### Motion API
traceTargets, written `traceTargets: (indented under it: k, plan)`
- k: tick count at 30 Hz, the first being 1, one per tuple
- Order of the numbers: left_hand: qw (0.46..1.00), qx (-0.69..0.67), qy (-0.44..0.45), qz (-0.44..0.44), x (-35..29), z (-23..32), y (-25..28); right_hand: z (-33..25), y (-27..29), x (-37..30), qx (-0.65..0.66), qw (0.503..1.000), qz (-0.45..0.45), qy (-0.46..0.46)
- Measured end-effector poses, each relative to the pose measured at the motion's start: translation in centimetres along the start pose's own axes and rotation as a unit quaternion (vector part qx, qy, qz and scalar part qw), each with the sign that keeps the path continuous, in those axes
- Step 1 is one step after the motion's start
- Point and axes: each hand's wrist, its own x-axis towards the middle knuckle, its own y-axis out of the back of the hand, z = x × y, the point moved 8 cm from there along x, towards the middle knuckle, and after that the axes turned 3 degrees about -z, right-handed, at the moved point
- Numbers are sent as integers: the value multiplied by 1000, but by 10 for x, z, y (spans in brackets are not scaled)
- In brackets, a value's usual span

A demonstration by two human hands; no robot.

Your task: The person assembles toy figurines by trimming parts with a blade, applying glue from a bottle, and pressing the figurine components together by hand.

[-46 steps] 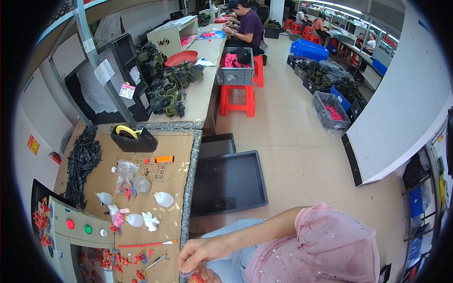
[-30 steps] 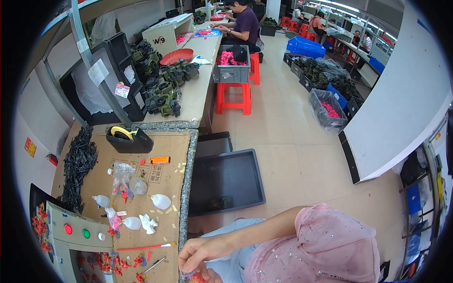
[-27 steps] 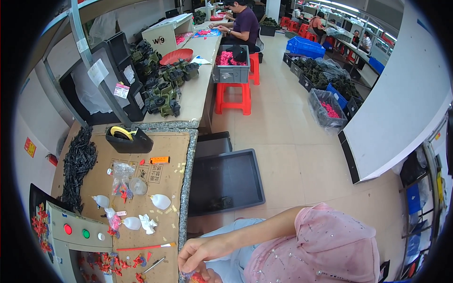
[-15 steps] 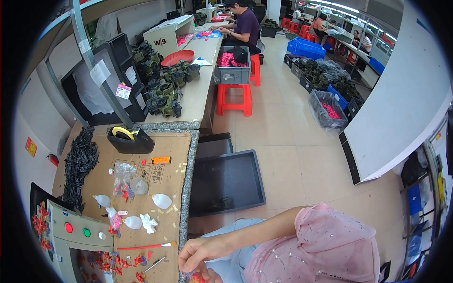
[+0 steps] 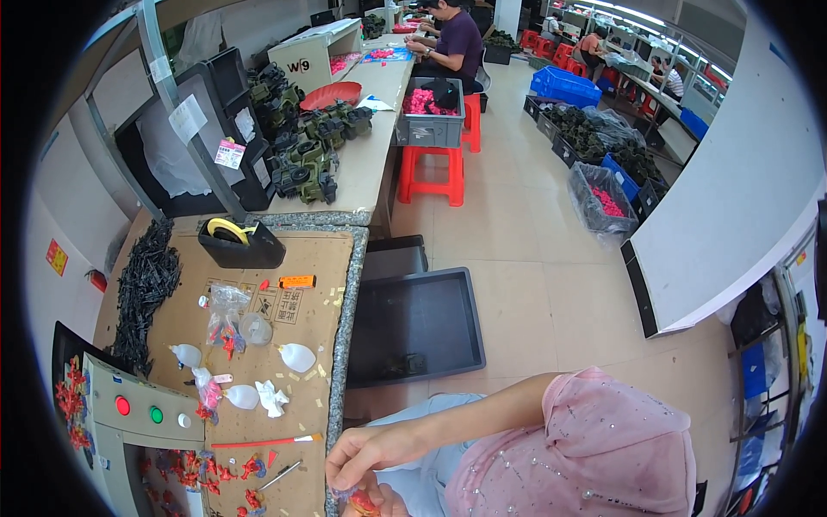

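Note:
At the bench's near edge, my right hand (image 5: 366, 457) reaches in with its fingers pinched on the bluish-purple part of a small red plastic figure (image 5: 365, 503). Just below, my left hand (image 5: 389, 501) grips the same figure from underneath and is partly cut off by the lower edge. The figure's lower part is out of view or covered by fingers. On the cardboard beside my hands lie a red-handled brush (image 5: 267, 441), a thin metal-tipped tool (image 5: 280, 475) and several similar red figures (image 5: 252, 466).
Left of the figures stands a grey machine box (image 5: 142, 414) with red and green buttons. White squeeze bottles (image 5: 296, 357), a crumpled tissue (image 5: 271, 399), an orange box (image 5: 297, 282) and a black tape holder (image 5: 241, 245) sit on the cardboard. A black tray (image 5: 418, 323) is right of the bench; a co-worker (image 5: 455, 47) sits beyond.
The view has shifted slightly. My hands stay together on the figure, and a little more of its red part shows now.

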Motion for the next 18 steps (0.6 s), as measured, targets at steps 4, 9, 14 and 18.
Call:
traceTargets:
  k: [4,9,14,18]
  plan:
    - [998,-5,-22,54,-3,1,20,9,4,2,1,999,-15,-28]
    - [994,50,1,93,13,-1,35,-9,19,-3,-42,998,9,-38]
    - [998,5,29,-52,20,-2,13,-7,21,5,-75,995,1,-67]
    - [994,-12,-12,-108,7,-1,18,4,7,8,-95,990,2,-109]
